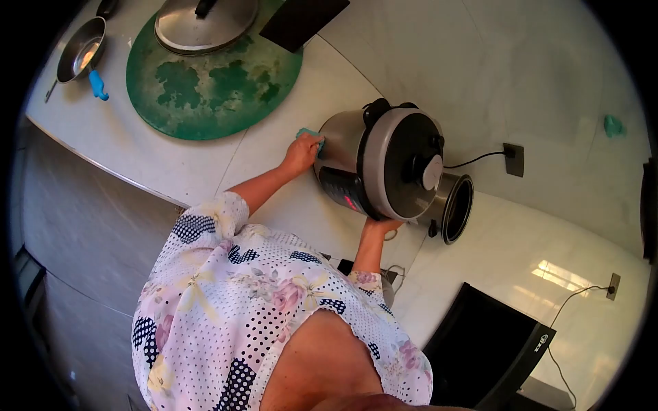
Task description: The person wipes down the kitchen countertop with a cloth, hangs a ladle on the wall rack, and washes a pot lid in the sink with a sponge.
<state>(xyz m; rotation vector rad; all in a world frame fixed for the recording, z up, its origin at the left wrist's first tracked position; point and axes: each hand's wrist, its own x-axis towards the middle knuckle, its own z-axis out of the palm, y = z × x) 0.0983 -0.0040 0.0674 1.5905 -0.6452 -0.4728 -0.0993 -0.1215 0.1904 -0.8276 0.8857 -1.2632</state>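
Observation:
A silver electric pressure cooker [339, 140] with a black-and-grey lid [401, 175] stands on the counter in front of me. Red digits glow on its dark control panel [340, 191]. My left hand [300, 155] is closed on a teal cloth [321, 142], pressed against the cooker's side near its base. Against the near edge of the lid rests my right hand [384, 226]; its fingers are mostly hidden by the cooker. Just past the cooker is an open metal pot [458, 207] with a dark rim.
On the left, a round green board [212, 103] carries a metal lid [199, 27]. A small pan [79, 55] and a blue object [98, 85] lie farther left. A cord runs to a wall socket [513, 159]. A black appliance [486, 349] occupies the lower right.

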